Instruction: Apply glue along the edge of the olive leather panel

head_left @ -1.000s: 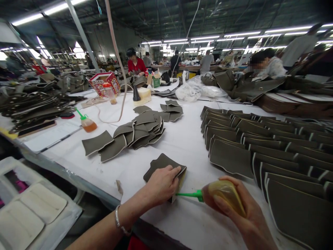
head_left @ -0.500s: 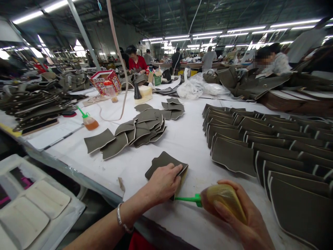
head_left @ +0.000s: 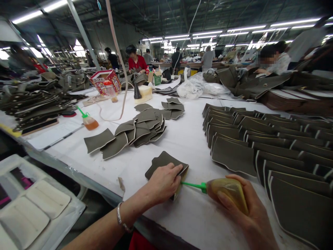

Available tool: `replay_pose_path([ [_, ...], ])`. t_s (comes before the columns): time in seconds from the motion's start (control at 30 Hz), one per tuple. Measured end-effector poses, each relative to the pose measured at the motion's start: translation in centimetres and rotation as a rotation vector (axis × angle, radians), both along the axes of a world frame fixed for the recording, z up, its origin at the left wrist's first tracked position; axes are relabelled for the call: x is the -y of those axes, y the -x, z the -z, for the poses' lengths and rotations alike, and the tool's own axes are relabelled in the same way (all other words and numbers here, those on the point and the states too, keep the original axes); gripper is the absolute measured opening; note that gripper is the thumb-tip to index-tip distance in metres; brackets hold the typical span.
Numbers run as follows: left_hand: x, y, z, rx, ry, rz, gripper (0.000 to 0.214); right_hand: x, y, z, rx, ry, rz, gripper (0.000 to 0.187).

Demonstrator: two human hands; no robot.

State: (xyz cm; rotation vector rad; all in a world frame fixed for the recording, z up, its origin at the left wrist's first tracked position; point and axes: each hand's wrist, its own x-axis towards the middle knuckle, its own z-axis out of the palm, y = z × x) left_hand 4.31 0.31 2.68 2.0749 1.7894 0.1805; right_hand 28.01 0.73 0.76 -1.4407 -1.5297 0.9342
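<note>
My left hand (head_left: pixel 162 184) presses down on a small stack of olive leather pieces (head_left: pixel 162 161) near the table's front edge, fingers curled over the stack's right edge. My right hand (head_left: pixel 244 211) is wrapped round a squeeze bottle of amber glue (head_left: pixel 226 191). Its green nozzle (head_left: pixel 194 185) points left and touches the lifted edge of the stack beside my left fingers.
A fan of cut leather pieces (head_left: pixel 135 133) lies mid-table, and rows of larger panels (head_left: pixel 273 149) fill the right side. A second glue bottle (head_left: pixel 88 121) stands at left by a stack of dark parts (head_left: pixel 33 106). Other people work at the far tables.
The bottle's nozzle has risen along the stack's right edge, from its lower corner to just beside my left fingers. My left hand stays on the stack.
</note>
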Motion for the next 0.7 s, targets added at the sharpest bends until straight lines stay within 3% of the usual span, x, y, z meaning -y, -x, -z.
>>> replay_pose_path([
  [0.1,0.0,0.1,0.1,-0.001,-0.008,0.006,0.045,-0.1,0.1,0.0,0.000,-0.017,0.014,0.051],
  [0.3,-0.1,0.2,0.5,0.021,-0.023,0.012,0.045,0.0,-0.1,0.4,-0.062,0.095,-0.131,0.050],
  [0.5,-0.3,0.3,0.3,0.031,-0.021,0.018,0.046,-2.8,-1.2,1.3,0.061,-0.050,-0.010,0.057],
  [0.7,-0.5,0.5,0.4,0.072,-0.012,0.022,0.048,-4.4,-0.9,1.0,0.045,-0.125,0.047,0.058],
])
